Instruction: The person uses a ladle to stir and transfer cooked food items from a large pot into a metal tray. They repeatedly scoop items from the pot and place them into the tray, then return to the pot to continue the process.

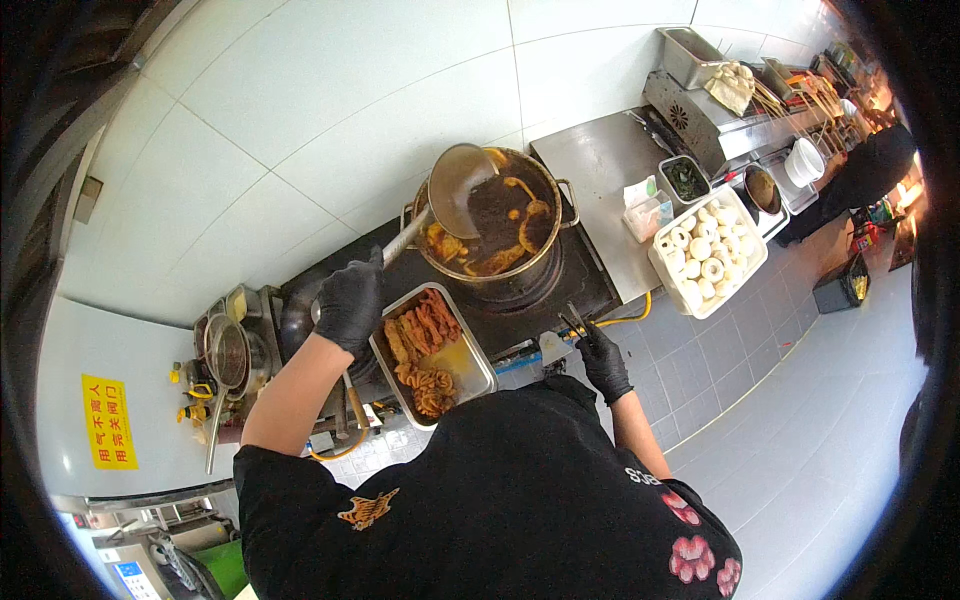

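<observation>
My left hand (350,301), in a black glove, is closed round the handle of a large metal ladle (455,196). The ladle's bowl is over the left part of a two-handled metal pot (561,214) of dark broth, where pale and brown food pieces float. My right hand (602,365), also gloved in black, holds metal tongs (576,322) low to the right of the pot, off the stove's front edge. Between my left arm and the pot lies a metal tray (472,369) with strips of browned food and a heap of folded brown pieces.
The pot stands on a black stove (592,262). To the right are a steel counter (592,161), a white tub of pale round pieces (675,296) and a small container of dark greens (684,180). Strainers (227,352) sit at left. A co-worker's dark sleeve (847,180) shows far right.
</observation>
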Tool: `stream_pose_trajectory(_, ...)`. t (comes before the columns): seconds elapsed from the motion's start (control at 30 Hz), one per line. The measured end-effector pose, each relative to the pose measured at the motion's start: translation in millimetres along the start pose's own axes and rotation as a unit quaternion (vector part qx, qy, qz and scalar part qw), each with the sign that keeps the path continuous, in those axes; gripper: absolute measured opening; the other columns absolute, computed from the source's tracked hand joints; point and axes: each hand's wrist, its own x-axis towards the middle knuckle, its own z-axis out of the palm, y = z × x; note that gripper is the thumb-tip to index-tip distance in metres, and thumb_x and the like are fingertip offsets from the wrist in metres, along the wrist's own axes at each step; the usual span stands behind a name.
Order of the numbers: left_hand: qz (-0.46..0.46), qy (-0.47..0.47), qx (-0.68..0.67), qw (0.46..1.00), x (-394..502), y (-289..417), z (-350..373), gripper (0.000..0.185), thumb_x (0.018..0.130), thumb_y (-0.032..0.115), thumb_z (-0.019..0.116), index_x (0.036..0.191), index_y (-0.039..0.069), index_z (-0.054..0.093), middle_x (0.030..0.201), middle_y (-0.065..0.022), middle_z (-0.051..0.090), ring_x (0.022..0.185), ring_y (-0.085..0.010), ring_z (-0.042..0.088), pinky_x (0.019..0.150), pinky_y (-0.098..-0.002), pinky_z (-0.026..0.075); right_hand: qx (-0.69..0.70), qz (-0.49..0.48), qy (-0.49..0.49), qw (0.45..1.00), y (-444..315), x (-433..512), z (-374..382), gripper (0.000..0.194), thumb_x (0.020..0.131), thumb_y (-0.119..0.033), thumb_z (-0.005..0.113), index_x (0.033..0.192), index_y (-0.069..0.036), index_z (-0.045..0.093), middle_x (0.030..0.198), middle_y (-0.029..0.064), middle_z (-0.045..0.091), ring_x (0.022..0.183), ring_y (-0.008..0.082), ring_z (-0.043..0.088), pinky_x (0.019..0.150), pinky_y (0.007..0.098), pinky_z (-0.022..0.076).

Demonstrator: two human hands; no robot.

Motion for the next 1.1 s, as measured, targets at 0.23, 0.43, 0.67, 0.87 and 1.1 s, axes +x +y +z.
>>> stream_pose_trajectory(0.23,-0.019,0.014,-0.088,0.996,-18,-16,-13,0.045,0.087,0.009,0.056,0.131,0.001,0.056,0.096,-0.0238,0.066,0.078,-0.0346,0.068,0.067,-0.0439,0.054,0.001,0.015,-0.015,1.000,-8,2,-1,0.042,0.093,-0.008,0.061,0.134,0.000,0.053,0.110,0.0199,0.069,0.099,0.0214,0.066,0.085,0.0330,0.0513)
stream_pose_trajectory(0.43,0.007,-0.009,-0.261,0.965,-18,-21,6,0.038,0.092,0.021,0.056,0.127,0.007,0.059,0.106,-0.0218,0.067,0.094,-0.0385,0.066,0.084,-0.0476,0.050,-0.012,0.035,-0.034,0.999,-12,8,0,0.040,0.093,-0.008,0.061,0.132,0.000,0.054,0.114,0.0210,0.068,0.104,0.0228,0.065,0.087,0.0333,0.0506)
stream_pose_trajectory(0.67,0.008,-0.075,-0.298,0.952,-2,-7,43,0.034,0.093,0.023,0.054,0.123,0.009,0.061,0.108,-0.0210,0.066,0.099,-0.0388,0.063,0.088,-0.0473,0.050,-0.030,0.028,-0.032,0.999,-15,5,-4,0.043,0.092,-0.009,0.062,0.134,-0.001,0.053,0.116,0.0207,0.067,0.104,0.0244,0.065,0.087,0.0343,0.0503)
stream_pose_trajectory(0.87,0.004,-0.114,-0.265,0.957,13,-3,55,0.033,0.092,0.026,0.056,0.119,0.010,0.064,0.104,-0.0203,0.067,0.097,-0.0380,0.065,0.086,-0.0480,0.050,-0.029,-0.019,0.003,0.999,-3,1,-2,0.041,0.092,-0.016,0.060,0.131,-0.006,0.056,0.106,0.0249,0.066,0.099,0.0399,0.065,0.080,0.0441,0.0522)
stream_pose_trajectory(1.1,0.001,-0.113,-0.243,0.963,23,10,57,0.032,0.090,0.025,0.058,0.118,0.013,0.065,0.097,-0.0201,0.068,0.090,-0.0378,0.066,0.080,-0.0487,0.052,0.000,0.023,-0.022,0.999,9,-1,2,0.046,0.092,-0.006,0.061,0.136,0.000,0.051,0.109,0.0156,0.070,0.094,0.0157,0.063,0.082,0.0304,0.0507)
